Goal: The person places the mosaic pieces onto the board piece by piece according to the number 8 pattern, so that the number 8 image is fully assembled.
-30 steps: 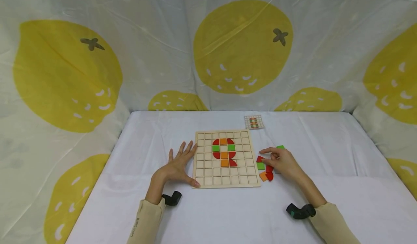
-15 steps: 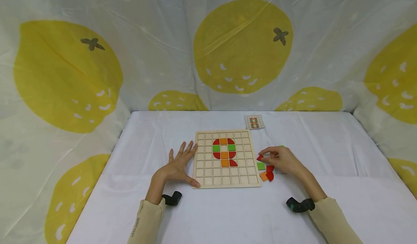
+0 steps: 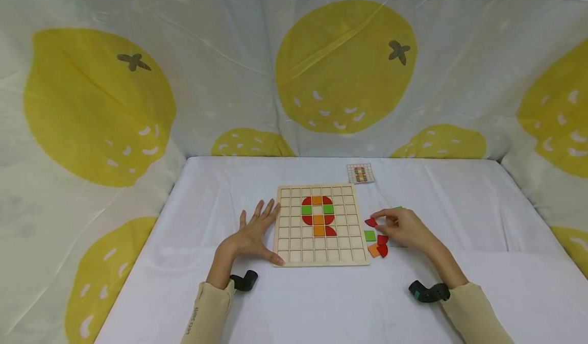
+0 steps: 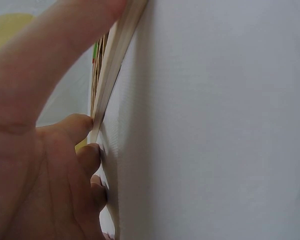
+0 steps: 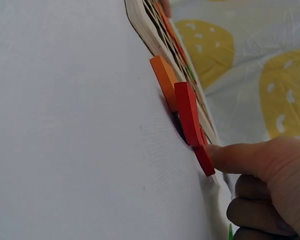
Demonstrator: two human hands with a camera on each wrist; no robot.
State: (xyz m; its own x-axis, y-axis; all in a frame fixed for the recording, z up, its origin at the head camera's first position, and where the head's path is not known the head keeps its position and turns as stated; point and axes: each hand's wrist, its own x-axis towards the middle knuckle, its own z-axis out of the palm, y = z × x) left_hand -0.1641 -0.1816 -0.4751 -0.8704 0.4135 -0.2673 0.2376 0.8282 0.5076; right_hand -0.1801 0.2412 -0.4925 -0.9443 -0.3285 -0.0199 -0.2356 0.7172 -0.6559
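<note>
A square wooden grid board (image 3: 294, 247) lies on the white cloth, with red quarter-circles and orange and green squares set near its middle. My left hand (image 3: 250, 239) rests at its left side, fingers spread and straight, thumb at the near left corner. Right of the board, my right hand (image 3: 408, 228) pinches a red quarter-circle tile (image 3: 370, 222) between thumb and forefinger. Just below it are a green square tile (image 3: 370, 236), an orange tile (image 3: 374, 250) and two red tiles (image 3: 383, 251). The right wrist view shows a red tile (image 5: 187, 112) overlapping the orange one (image 5: 164, 80).
A small pattern card (image 3: 360, 173) lies behind the board's far right corner. Part of a green tile (image 3: 397, 208) shows behind the right hand. A lemon-print cloth (image 3: 344, 68) hangs at the back and sides of the table.
My right hand has closed thumb and forefinger on the red tile and drawn it slightly away from the green square. My left hand stays on the board's edge.
</note>
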